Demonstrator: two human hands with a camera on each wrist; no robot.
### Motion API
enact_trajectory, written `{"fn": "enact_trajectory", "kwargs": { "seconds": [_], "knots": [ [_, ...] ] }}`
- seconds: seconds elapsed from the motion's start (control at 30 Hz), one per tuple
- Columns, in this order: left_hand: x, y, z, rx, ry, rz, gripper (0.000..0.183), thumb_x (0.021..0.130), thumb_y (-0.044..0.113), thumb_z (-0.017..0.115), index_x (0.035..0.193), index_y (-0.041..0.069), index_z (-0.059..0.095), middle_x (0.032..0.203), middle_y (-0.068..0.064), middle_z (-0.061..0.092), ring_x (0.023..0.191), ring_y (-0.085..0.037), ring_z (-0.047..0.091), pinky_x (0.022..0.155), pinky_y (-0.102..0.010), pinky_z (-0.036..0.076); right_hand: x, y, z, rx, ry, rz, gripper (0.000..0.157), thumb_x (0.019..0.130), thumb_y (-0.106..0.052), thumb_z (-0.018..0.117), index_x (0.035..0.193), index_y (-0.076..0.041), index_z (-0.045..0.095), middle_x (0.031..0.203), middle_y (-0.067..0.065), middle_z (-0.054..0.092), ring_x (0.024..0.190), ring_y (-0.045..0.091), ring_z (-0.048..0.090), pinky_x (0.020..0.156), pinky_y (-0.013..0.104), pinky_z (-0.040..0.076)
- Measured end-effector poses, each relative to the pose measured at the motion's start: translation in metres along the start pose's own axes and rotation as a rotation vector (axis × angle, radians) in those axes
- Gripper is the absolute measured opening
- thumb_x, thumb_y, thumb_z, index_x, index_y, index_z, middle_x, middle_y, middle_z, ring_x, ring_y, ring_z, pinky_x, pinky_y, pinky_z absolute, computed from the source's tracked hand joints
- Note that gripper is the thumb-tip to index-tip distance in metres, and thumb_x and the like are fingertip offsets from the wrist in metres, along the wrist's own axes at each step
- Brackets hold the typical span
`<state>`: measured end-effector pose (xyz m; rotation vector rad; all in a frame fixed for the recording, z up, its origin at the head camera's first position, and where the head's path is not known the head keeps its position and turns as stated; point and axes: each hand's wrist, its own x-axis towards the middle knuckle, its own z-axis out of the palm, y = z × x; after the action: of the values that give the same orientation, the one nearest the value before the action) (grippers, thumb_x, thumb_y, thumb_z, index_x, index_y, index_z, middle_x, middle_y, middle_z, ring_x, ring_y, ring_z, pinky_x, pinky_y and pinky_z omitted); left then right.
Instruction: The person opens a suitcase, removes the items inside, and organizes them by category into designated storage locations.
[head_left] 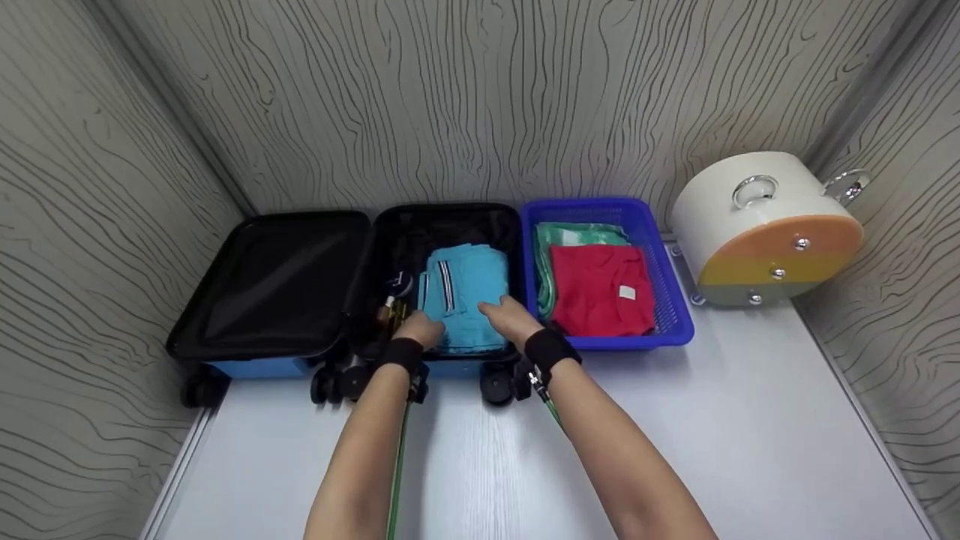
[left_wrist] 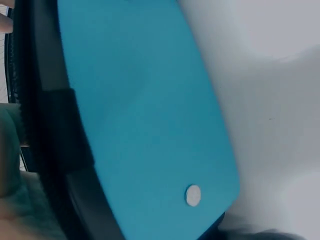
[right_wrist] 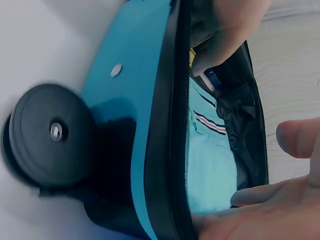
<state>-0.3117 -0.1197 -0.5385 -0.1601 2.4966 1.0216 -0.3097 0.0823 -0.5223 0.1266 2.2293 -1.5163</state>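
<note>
A folded light-blue garment (head_left: pixel 469 289) with dark and white striped trim lies in the right half of an open suitcase (head_left: pixel 442 212). My left hand (head_left: pixel 421 330) reaches over the front rim at the garment's near left corner; in the right wrist view its fingers (right_wrist: pixel 227 42) point down inside the case. At the near right side of the garment is my right hand (head_left: pixel 514 319), its thumb spread from its straight fingers (right_wrist: pixel 265 194) in the right wrist view. Small bottles (head_left: pixel 390 309) stand left of the garment, partly behind the left hand.
The suitcase's black lid half (head_left: pixel 281 285) lies open on the left. Right of the case, a blue basket (head_left: pixel 679 322) holds a red garment (head_left: pixel 600 292) and a green one (head_left: pixel 546 255). A round white drawer box (head_left: pixel 720 195) stands farther right. Wheels (head_left: pixel 497 384) stick out in front.
</note>
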Motion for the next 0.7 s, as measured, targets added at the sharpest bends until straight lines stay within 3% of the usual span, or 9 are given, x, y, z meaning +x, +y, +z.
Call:
{"fn": "enact_trajectory", "kwargs": {
  "seconds": [0.1, 0.23, 0.4, 0.47, 0.5, 0.53, 0.57, 0.63, 0.7],
  "knots": [
    [0.002, 0.0, 0.0, 0.0, -0.003, -0.021, 0.068, 0.104, 0.025, 0.045, 0.156, -0.012, 0.022, 0.158, -0.029, 0.033, 0.139, -0.04, 0.041, 0.113, -0.049, 0.037, 0.002, -0.001, 0.002, 0.051, 0.001, 0.042, 0.083, 0.105, -0.041, 0.052, 0.161, 0.004, 0.011, 0.168, 0.022, 0.012, 0.153, 0.038, 0.015, 0.121, 0.05, 0.023],
    [0.006, -0.001, 0.001, 0.029, -0.035, -0.039, 0.067, 0.104, 0.025, 0.042, 0.156, -0.012, 0.023, 0.16, -0.028, 0.031, 0.14, -0.039, 0.04, 0.111, -0.046, 0.038, 0.006, -0.001, 0.004, 0.077, 0.001, 0.086, 0.084, 0.105, -0.04, 0.053, 0.162, 0.003, 0.008, 0.169, 0.02, 0.008, 0.154, 0.038, 0.013, 0.122, 0.05, 0.021],
    [0.007, 0.0, 0.004, 0.131, -0.023, -0.021, 0.056, 0.104, 0.022, 0.044, 0.148, -0.012, 0.043, 0.15, -0.025, 0.047, 0.126, -0.038, 0.051, 0.102, -0.044, 0.043, 0.007, 0.0, 0.005, 0.095, 0.034, 0.091, 0.082, 0.104, -0.031, 0.055, 0.161, 0.006, 0.008, 0.168, 0.023, 0.011, 0.152, 0.039, 0.017, 0.121, 0.05, 0.023],
    [0.007, 0.001, 0.004, 0.169, -0.008, -0.003, 0.05, 0.103, 0.02, 0.044, 0.14, -0.011, 0.052, 0.146, -0.025, 0.051, 0.123, -0.038, 0.053, 0.103, -0.046, 0.042, 0.008, 0.002, 0.004, 0.115, 0.056, 0.073, 0.078, 0.103, -0.024, 0.056, 0.16, 0.008, 0.012, 0.16, 0.025, 0.027, 0.136, 0.037, 0.043, 0.115, 0.046, 0.032],
    [0.008, 0.002, 0.004, 0.179, -0.008, 0.006, 0.046, 0.103, 0.02, 0.044, 0.135, -0.011, 0.056, 0.143, -0.024, 0.054, 0.121, -0.039, 0.053, 0.104, -0.047, 0.041, 0.008, 0.003, 0.005, 0.122, 0.066, 0.063, 0.073, 0.103, -0.021, 0.057, 0.158, 0.009, 0.019, 0.147, 0.025, 0.041, 0.118, 0.032, 0.054, 0.109, 0.043, 0.038],
    [0.008, 0.002, 0.004, 0.184, -0.006, 0.009, 0.043, 0.102, 0.019, 0.044, 0.13, -0.01, 0.058, 0.142, -0.024, 0.055, 0.12, -0.038, 0.053, 0.103, -0.046, 0.04, 0.009, 0.003, 0.005, 0.132, 0.072, 0.057, 0.066, 0.102, -0.018, 0.057, 0.154, 0.009, 0.027, 0.131, 0.023, 0.049, 0.098, 0.027, 0.058, 0.1, 0.04, 0.042],
    [0.008, 0.003, 0.004, 0.187, -0.007, 0.014, 0.039, 0.102, 0.019, 0.044, 0.125, -0.008, 0.06, 0.139, -0.023, 0.056, 0.116, -0.036, 0.053, 0.101, -0.045, 0.041, 0.009, 0.004, 0.005, 0.145, 0.073, 0.051, 0.058, 0.102, -0.016, 0.058, 0.149, 0.009, 0.033, 0.118, 0.019, 0.05, 0.083, 0.023, 0.052, 0.092, 0.038, 0.042],
    [0.01, 0.003, 0.004, 0.173, -0.029, 0.017, 0.03, 0.102, 0.018, 0.042, 0.109, -0.004, 0.061, 0.127, -0.021, 0.058, 0.102, -0.032, 0.054, 0.091, -0.04, 0.043, 0.01, 0.006, 0.006, 0.16, 0.064, 0.046, 0.044, 0.102, -0.013, 0.058, 0.137, 0.009, 0.043, 0.103, 0.011, 0.044, 0.073, 0.019, 0.04, 0.086, 0.037, 0.042],
    [0.013, 0.002, 0.005, 0.133, -0.053, 0.006, 0.023, 0.103, 0.017, 0.04, 0.094, 0.001, 0.055, 0.109, -0.017, 0.057, 0.083, -0.025, 0.051, 0.077, -0.034, 0.042, 0.01, 0.008, 0.006, 0.186, 0.05, 0.048, 0.041, 0.102, -0.012, 0.059, 0.133, 0.01, 0.044, 0.107, 0.014, 0.05, 0.086, 0.021, 0.054, 0.093, 0.039, 0.047]
  ]
}}
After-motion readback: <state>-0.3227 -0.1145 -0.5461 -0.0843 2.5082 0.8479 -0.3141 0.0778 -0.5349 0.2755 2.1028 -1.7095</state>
